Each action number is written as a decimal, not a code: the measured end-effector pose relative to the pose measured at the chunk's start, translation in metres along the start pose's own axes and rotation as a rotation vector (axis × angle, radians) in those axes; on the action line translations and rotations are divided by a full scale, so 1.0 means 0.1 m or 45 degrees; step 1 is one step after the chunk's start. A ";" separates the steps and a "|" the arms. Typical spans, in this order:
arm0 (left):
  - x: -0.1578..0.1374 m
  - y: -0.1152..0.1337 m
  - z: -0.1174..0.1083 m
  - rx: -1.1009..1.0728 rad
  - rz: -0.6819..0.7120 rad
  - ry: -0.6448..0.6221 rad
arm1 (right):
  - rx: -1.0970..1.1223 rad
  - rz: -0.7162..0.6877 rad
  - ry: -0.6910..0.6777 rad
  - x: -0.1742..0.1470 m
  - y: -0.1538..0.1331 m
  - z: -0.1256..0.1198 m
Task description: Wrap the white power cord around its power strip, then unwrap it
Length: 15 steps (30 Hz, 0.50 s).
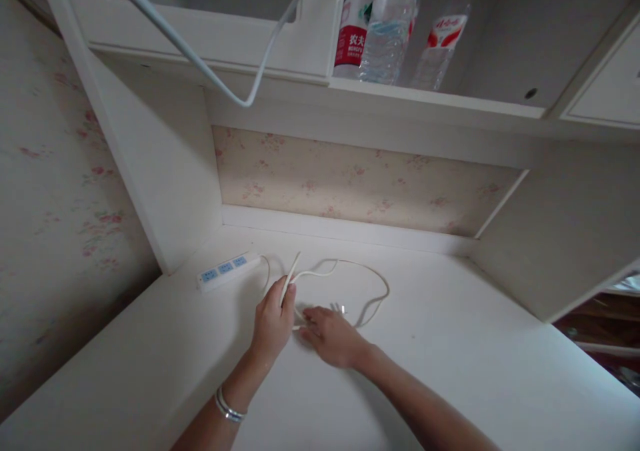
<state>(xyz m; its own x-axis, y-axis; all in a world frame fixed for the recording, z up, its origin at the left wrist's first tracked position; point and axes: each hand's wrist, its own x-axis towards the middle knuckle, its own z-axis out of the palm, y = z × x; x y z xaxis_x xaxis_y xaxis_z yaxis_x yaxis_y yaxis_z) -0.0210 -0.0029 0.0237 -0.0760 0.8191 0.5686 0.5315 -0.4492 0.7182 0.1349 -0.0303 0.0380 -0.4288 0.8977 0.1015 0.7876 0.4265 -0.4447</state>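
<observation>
A white power strip (229, 272) with blue socket faces lies at the back left of the white desk. Its pale power cord (379, 275) runs to my hands and spreads in a loose loop to the right. My left hand (274, 311) is closed around a bend of the cord, which sticks up above the thumb. Beside it, my right hand (331, 334) pinches the cord low over the desk, its fingertips partly hidden. Just beyond the right hand, the metal prongs of the plug (341, 309) show; the rest of it is hidden.
Overhead, a white shelf (430, 97) holds several plastic bottles (385, 44). A thick white cable (200, 64) hangs down in front of the upper cabinet. White side panels (160, 151) flank the desk (450, 371), and flowered wallpaper (325, 177) covers the back.
</observation>
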 end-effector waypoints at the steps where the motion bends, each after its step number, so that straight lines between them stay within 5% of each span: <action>1: 0.00 0.00 0.00 0.010 -0.006 0.004 | -0.067 0.024 -0.032 0.01 -0.02 0.09; 7: 0.14 -0.09 -0.08 0.211 -0.042 0.001 | 0.146 0.031 -0.138 0.22 0.11 0.09; 15: 0.48 -0.35 -0.20 0.734 -0.081 -0.077 | 1.030 0.314 0.534 0.06 0.72 -0.62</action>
<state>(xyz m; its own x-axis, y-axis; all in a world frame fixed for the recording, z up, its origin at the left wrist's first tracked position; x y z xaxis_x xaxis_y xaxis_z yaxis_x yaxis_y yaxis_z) -0.0599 0.0452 0.0339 -0.0834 0.8647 0.4953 0.9020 -0.1458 0.4063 0.2163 0.0125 0.0615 0.0275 0.9860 0.1642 0.2211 0.1542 -0.9630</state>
